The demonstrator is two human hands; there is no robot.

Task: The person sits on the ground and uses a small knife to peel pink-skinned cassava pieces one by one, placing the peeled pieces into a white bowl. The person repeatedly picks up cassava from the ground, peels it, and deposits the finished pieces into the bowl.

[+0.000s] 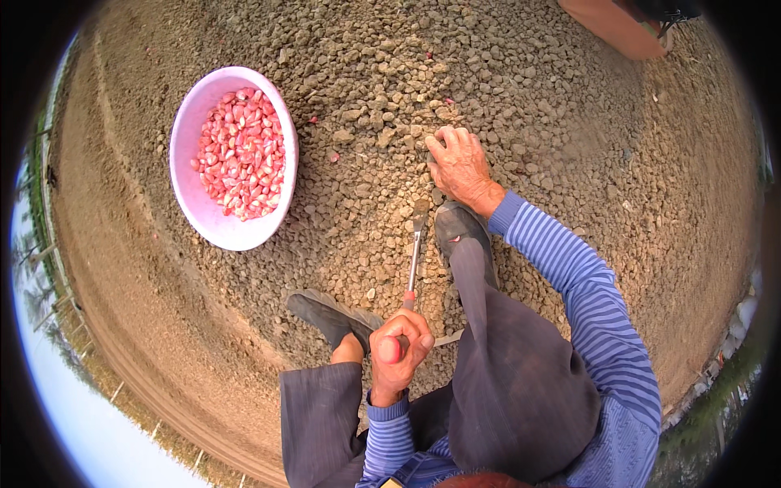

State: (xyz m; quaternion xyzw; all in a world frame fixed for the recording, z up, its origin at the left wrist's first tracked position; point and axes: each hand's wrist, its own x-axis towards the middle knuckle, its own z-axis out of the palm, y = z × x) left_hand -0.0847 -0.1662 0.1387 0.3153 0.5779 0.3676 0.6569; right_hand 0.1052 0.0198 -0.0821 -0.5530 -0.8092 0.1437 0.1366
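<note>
My left hand (399, 351) is closed around the red handle of a narrow-bladed hand digging tool (416, 259). The tool's metal shaft runs forward, and its soil-coated flat tip meets the ground just left of my right shoe. My right hand (462, 165) reaches down to the cloddy soil (366, 201) ahead of that shoe, fingers bent. Its fingertips are partly hidden, so whether they pinch anything is unclear. To the left on the soil stands a pink plastic basin (186, 177), holding many pink-skinned garlic cloves (241, 152).
My dark shoes, left (332, 314) and right (462, 229), rest on the clods. Bits of reddish skin (334, 157) are scattered around. At the upper right, an orange-brown object (616, 30) is cut off by the picture's rim. White bags or stones (741, 317) line the far right edge.
</note>
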